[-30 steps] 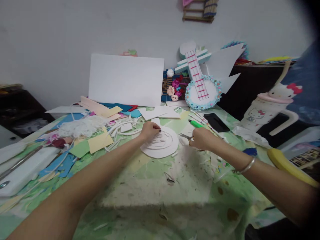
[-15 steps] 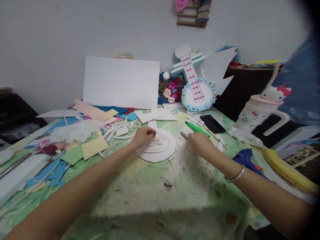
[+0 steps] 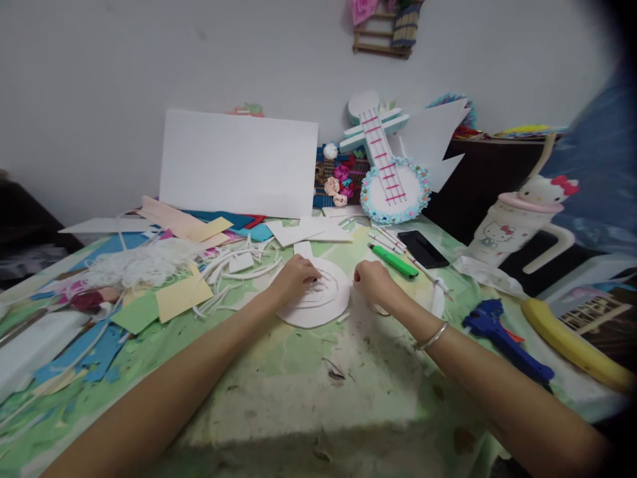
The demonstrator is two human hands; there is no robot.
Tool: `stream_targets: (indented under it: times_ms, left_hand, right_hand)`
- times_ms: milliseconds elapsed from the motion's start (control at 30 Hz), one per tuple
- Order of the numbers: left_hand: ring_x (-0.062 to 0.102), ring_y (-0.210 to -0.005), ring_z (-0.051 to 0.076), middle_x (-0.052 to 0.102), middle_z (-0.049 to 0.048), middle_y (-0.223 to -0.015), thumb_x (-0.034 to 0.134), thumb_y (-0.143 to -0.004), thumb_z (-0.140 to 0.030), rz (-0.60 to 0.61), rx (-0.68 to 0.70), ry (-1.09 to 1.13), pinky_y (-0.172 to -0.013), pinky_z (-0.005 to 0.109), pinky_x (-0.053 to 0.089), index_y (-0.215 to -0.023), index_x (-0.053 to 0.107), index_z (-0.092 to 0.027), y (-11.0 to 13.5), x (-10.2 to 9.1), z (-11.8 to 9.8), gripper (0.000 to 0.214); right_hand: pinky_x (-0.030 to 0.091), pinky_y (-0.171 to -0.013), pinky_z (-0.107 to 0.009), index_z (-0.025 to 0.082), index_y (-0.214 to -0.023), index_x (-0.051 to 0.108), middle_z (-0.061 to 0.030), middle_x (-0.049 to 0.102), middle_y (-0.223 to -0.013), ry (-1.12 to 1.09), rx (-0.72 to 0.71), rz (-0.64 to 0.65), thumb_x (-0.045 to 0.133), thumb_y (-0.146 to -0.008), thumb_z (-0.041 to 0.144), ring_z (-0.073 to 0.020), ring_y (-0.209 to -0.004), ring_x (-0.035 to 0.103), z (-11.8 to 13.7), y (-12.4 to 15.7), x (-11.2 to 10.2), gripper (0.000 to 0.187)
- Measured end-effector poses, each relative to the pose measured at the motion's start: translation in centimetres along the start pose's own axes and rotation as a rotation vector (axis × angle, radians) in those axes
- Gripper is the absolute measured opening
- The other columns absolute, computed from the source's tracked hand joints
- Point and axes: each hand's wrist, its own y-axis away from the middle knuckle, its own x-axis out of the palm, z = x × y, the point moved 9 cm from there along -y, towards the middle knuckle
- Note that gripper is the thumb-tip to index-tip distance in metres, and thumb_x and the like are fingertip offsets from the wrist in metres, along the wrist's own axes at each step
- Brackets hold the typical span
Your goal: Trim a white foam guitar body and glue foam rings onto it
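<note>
A white foam disc (image 3: 318, 302) cut into a spiral lies flat on the green table cover (image 3: 308, 372). My left hand (image 3: 294, 277) rests on the disc's left part, fingers curled and pinching the cut strips near its middle. My right hand (image 3: 372, 282) sits at the disc's right edge, fingers closed. A metal handle loop of the scissors (image 3: 379, 310) shows under its palm; the blades are hidden. A silver bangle (image 3: 432, 336) circles the right wrist.
A green marker (image 3: 395, 261), thin sticks and a black phone (image 3: 423, 247) lie behind the right hand. A blue glue gun (image 3: 502, 338) and a cat-themed cup (image 3: 517, 222) are at the right. White foam strips (image 3: 239, 265), paper scraps and a white board (image 3: 239, 162) fill the left and back.
My right hand has moved left with the scissors, from beside the marker to the disc's right edge, and the blades are now hidden. My left hand stays on the disc.
</note>
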Motion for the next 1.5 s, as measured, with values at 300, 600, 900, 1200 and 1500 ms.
stream_targets:
  times_ms: [300,600,900,1200,1500]
  left_hand:
    - [0.063,-0.08,0.016,0.072,0.0034,-0.085,0.052,-0.073,-0.009,-0.034,-0.119,0.098,-0.075,0.025,0.045,-0.085,0.072,-0.019,0.0,-0.2,2.1,0.025]
    - [0.061,-0.079,0.017,0.07,0.0039,-0.083,0.06,-0.074,-0.013,-0.08,-0.112,0.064,-0.076,0.027,0.044,-0.079,0.072,-0.02,0.6,-1.4,3.2,0.015]
    - [0.051,-0.081,0.019,0.065,0.0051,-0.079,0.058,-0.076,-0.012,-0.003,0.018,-0.02,-0.078,0.032,0.039,-0.078,0.071,-0.019,0.7,-0.1,2.4,0.015]
    - [0.045,-0.084,0.019,0.063,0.007,-0.08,0.053,-0.077,-0.008,0.023,0.162,-0.067,-0.076,0.031,0.039,-0.082,0.074,-0.022,1.1,0.1,1.2,0.025]
    - [0.054,-0.078,0.015,0.066,0.0054,-0.082,0.057,-0.074,-0.013,-0.054,-0.036,0.06,-0.073,0.028,0.041,-0.085,0.073,-0.018,1.2,-2.9,2.6,0.019]
  right_hand:
    - [0.041,-0.065,-0.02,0.02,-0.086,0.073,-0.0047,0.072,-0.084,-0.168,-0.083,-0.049,0.051,-0.071,0.01,-0.0157,-0.079,0.064,3.9,-1.5,-0.1,0.028]
    - [0.041,-0.067,-0.019,0.021,-0.091,0.073,-0.0014,0.073,-0.085,-0.252,-0.17,-0.128,0.049,-0.075,0.015,-0.0128,-0.076,0.063,4.4,-1.3,-0.3,0.029]
    - [0.038,-0.073,-0.025,0.018,-0.081,0.073,-0.0077,0.071,-0.083,-0.229,-0.196,-0.188,0.052,-0.076,0.016,-0.0178,-0.082,0.06,5.7,-2.0,1.2,0.021]
    - [0.038,-0.071,-0.023,0.019,-0.083,0.074,-0.0048,0.07,-0.081,-0.267,-0.247,-0.195,0.051,-0.071,0.01,-0.0151,-0.078,0.059,6.0,-1.6,0.4,0.028]
    - [0.039,-0.053,-0.018,0.018,-0.07,0.072,0.0014,0.066,-0.062,-0.451,-0.46,0.335,0.063,-0.058,0.012,-0.0109,-0.058,0.057,4.1,1.7,-0.1,0.016]
